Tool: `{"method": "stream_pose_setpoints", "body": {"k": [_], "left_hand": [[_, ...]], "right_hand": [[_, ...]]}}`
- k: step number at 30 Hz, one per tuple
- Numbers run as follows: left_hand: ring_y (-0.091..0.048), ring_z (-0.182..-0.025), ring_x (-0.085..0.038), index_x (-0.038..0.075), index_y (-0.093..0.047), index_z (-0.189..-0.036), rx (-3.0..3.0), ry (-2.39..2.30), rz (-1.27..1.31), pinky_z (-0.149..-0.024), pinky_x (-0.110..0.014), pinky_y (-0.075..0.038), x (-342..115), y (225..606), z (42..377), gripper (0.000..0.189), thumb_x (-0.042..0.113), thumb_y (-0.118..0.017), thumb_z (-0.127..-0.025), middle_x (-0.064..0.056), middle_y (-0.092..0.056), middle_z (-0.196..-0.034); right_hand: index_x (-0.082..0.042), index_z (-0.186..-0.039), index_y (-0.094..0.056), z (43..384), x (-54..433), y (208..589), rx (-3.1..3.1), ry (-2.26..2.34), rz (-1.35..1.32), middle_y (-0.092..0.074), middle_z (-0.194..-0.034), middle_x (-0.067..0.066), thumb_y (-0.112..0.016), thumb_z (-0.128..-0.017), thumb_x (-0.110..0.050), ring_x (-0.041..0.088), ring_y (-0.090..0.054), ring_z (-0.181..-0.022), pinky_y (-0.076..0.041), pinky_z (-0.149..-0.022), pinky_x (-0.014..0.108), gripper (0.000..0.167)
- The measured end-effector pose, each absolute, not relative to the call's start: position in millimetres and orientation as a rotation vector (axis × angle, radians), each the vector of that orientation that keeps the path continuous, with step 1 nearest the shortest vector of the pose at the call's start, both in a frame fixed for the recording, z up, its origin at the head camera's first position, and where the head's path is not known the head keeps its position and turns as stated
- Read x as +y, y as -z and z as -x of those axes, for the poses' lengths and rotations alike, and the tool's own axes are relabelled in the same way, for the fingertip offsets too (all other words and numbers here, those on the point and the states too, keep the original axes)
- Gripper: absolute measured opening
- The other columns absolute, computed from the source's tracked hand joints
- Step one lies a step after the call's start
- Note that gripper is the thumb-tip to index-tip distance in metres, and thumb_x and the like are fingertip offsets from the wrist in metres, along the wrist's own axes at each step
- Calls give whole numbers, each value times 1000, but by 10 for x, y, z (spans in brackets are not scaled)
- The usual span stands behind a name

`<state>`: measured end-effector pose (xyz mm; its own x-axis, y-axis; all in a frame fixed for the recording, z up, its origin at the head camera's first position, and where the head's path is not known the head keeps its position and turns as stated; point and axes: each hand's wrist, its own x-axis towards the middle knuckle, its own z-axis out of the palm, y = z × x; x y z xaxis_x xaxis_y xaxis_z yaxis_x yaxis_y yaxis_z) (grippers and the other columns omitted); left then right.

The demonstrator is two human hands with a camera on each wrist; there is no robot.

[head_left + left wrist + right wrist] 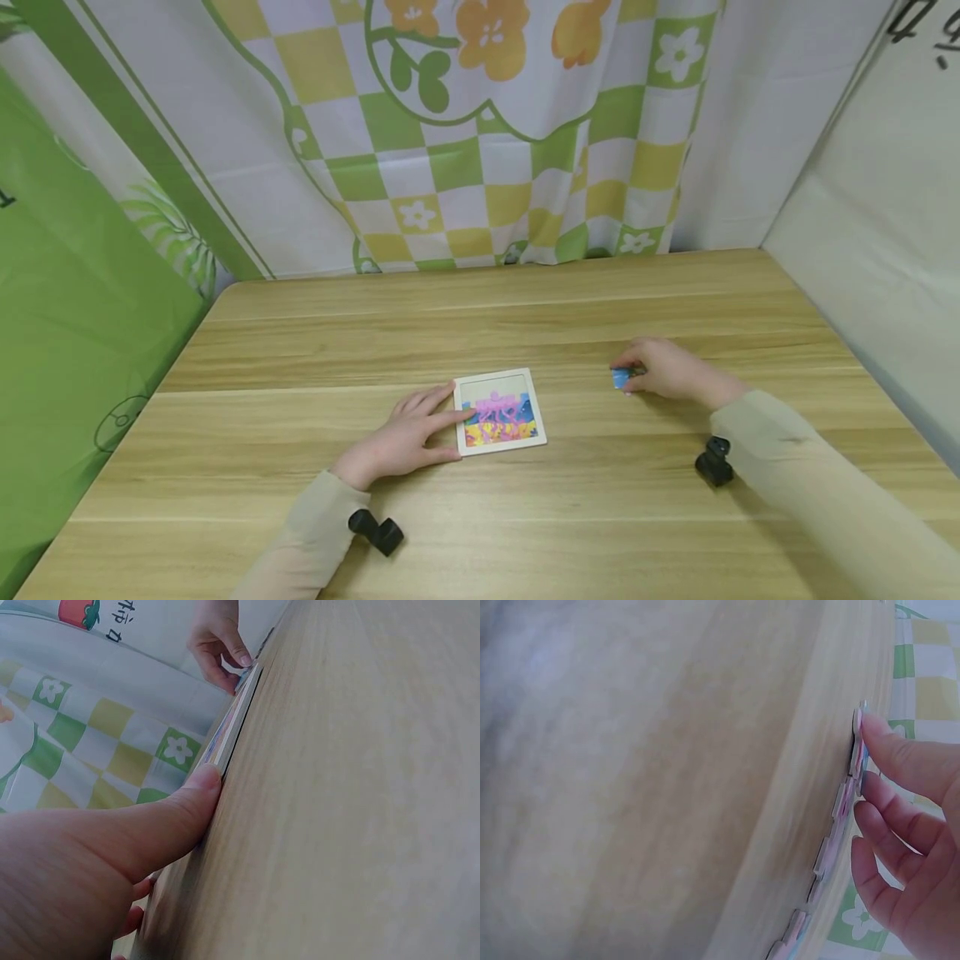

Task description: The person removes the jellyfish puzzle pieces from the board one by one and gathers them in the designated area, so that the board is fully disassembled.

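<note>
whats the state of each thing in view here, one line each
puzzle frame: flat on the table, partly filled, bare strip along its far side
left hand: touching the frame, fingers extended
right hand: pinching a piece
blue puzzle piece: between thumb and finger, outside the frame; lifted or not, cannot tell
other puzzle pieces: loose on the table
checkered curtain: hanging

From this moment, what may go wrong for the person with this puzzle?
The blue piece is pinched at its edge by the right hand, so it might slip. Other pieces lie close to that hand and could be knocked. The left hand reaches one finger over the assembled pieces in the frame; pressing there may shift them.
</note>
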<state>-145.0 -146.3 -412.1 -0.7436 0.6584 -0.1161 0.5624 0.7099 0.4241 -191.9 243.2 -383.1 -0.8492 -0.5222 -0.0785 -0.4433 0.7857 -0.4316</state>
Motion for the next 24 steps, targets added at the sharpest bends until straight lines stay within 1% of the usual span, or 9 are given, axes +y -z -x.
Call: {"method": "stream_pose_setpoints", "body": {"k": [7, 12, 18, 24], "left_hand": [[-18, -141, -41, 25, -45, -142, 2660, -539, -967, -111, -61, -15, -1463, 4123, 1450, 58, 41, -62, -89, -16, -16, -158], [-18, -141, -41, 25, -45, -142, 2659, -541, -969, -111, -61, -16, -1463, 4129, 1451, 58, 42, -62, -89, -16, -16, -158], [-19, -141, -41, 26, -45, -142, 2668, -543, -973, -110, -62, -16, -1468, 4145, 1456, 58, 43, -61, -89, -16, -17, -157], [-19, -141, -41, 26, -45, -142, 2666, -550, -972, -110, -62, -16, -1469, 4147, 1455, 58, 43, -62, -89, -16, -17, -157]], "right_hand": [[3, -106, -69, 1913, 2435, 3830, 2796, 600, 762, -66, -100, 12, -74, -81, -13, 27, -61, -93, -51, -82, 45, 30], [4, -105, -68, 1911, 2467, 3849, 2789, 641, 820, -65, -100, 14, -75, -80, -15, 28, -61, -92, -51, -81, 45, 33], [5, -105, -68, 1901, 2485, 3867, 2793, 653, 858, -65, -98, 12, -76, -79, -14, 25, -61, -90, -51, -79, 43, 33], [4, -106, -68, 1878, 2456, 3860, 2803, 635, 848, -64, -98, 12, -75, -80, -14, 25, -60, -90, -50, -79, 43, 32]]}}
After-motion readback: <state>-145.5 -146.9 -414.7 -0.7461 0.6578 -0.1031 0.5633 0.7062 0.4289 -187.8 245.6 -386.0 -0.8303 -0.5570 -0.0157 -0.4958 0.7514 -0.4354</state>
